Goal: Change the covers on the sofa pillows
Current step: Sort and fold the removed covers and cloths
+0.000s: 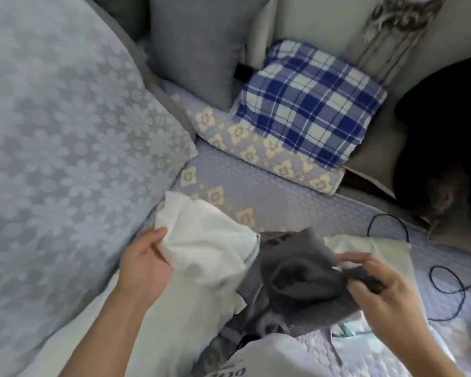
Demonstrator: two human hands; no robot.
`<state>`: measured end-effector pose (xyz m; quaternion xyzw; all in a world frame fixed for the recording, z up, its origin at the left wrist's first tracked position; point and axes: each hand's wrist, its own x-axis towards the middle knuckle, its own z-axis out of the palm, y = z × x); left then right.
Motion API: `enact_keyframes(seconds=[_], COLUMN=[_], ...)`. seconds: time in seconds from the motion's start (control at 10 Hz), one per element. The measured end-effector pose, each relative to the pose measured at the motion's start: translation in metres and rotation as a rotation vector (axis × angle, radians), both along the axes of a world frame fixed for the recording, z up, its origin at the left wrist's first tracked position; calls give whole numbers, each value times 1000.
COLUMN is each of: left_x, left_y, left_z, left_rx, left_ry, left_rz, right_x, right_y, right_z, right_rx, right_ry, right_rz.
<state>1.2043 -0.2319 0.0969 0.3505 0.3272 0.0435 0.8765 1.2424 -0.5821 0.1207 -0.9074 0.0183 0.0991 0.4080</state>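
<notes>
A white pillow insert (201, 240) lies on the sofa seat in front of me. My left hand (147, 257) grips its upper left corner. A crumpled grey cover (299, 273) sits bunched over the insert's right side. My right hand (378, 284) pinches a fold of that grey cover at its right edge. A second white cushion (386, 248) shows behind my right hand, partly hidden by the cover.
A large blue floral pillow (65, 131) fills the left. A blue-and-white plaid pillow (307, 104) and a grey cushion (199, 47) lean at the back. A dark cable (446, 284) loops on the quilted seat (297, 208) at right. A dark shape (446, 131) sits far right.
</notes>
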Motion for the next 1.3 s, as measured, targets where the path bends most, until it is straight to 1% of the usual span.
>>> enact_keyframes(seconds=[0.1,0.2,0.3,0.4,0.5,0.6,0.7,0.8,0.9,1.0,1.1,1.2,1.3], left_x=[-22,-38,-50,-65,-91,-119,-143,-138,-127,-111,-107,-111,-107], left_y=[-27,-57,-75,-77,-67,-40,-20,-35,-75,-78,-72,-64,-63], left_z=[76,124,147,162,170,165,178,150,119,106,100,101,123], left_rx=[-20,9,-92,-45,5,116,94,864,800,746,819,835,903], left_ry=[-71,-117,-236,-443,-440,-360,-322,107,33,152,224,168,80], left_rz=[-17,-37,-169,-208,-162,55,152,323,209,257,269,261,231], right_x=[0,7,8,-3,-22,-28,-23,-22,-12,4,23,42,56], right_y=[-1,12,29,54,63,54,33,18,13,0,-23,-46,-62], right_z=[35,59,69,64,55,62,95,142,164,167,166,163,156], right_rx=[250,424,133,110,149,146,172,181,39,-102,-162,-215,-427], right_ry=[76,210,193,237,231,227,112,40,15,-36,-55,-12,72], right_rz=[71,320,702,945,1091,1030,884,921,1006,989,870,782,861])
